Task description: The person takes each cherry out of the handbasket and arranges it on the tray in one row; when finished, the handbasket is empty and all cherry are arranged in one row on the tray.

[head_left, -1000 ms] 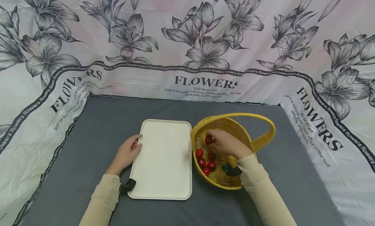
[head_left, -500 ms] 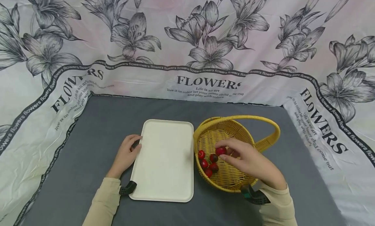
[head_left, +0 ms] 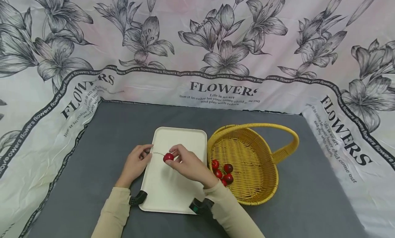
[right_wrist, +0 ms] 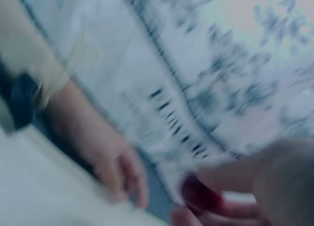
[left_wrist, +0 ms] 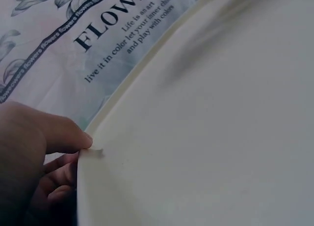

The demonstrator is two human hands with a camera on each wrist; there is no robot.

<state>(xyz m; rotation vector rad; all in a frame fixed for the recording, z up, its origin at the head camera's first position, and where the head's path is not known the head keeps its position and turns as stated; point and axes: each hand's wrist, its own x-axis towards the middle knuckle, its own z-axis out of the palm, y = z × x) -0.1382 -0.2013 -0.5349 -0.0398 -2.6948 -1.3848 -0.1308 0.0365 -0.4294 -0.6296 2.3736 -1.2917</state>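
Note:
A dark red cherry [head_left: 168, 157] with a thin pale stem is pinched between the thumb and fingers of my right hand [head_left: 192, 166], held over the white tray [head_left: 166, 191]. The right wrist view is blurred but shows the same cherry [right_wrist: 198, 192] at the fingertips. My left hand [head_left: 134, 165] holds the tray's left edge; in the left wrist view one fingertip lies on the tray rim [left_wrist: 122, 96] while other fingers are curled outside it. To the right of the tray stands a yellow woven basket [head_left: 253, 162], with several cherries [head_left: 228, 168] in its left side.
The basket's tall handle [head_left: 285, 147] arches up on its right side. Grey cloth [head_left: 308, 197] covers the table. A white sheet with flower prints [head_left: 222, 59] rises at the back and sides. A dark wrist strap [head_left: 202, 206] sits over the tray's near right corner.
My right hand has lifted a cherry out of the basket and carried it left to above the tray. The left hand stays at the tray's edge. The view has shifted slightly.

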